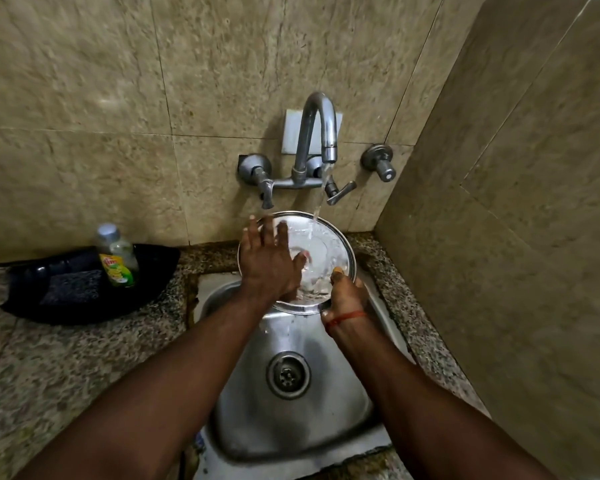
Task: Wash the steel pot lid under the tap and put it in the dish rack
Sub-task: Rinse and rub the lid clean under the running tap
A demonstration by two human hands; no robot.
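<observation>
Above the steel sink (291, 431) in a speckled counter (66, 375), the steel pot lid (328, 242) sits under the running tap (321, 133), left hand (267, 263) pressing spread, straight fingers on it, right hand (345, 296) gripping its near rim.

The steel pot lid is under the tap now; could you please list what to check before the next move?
1. Tap running onto the steel pot lid: ok.
2. Right hand grips the lid's rim: ok.
3. Left hand lies flat on the lid's face: ok.
4. Lid held over the sink: ok.
5. Lid free of soap and dirt: cannot tell.
6. Dish rack in sight for the hand-off: not ok, it is out of view.
</observation>
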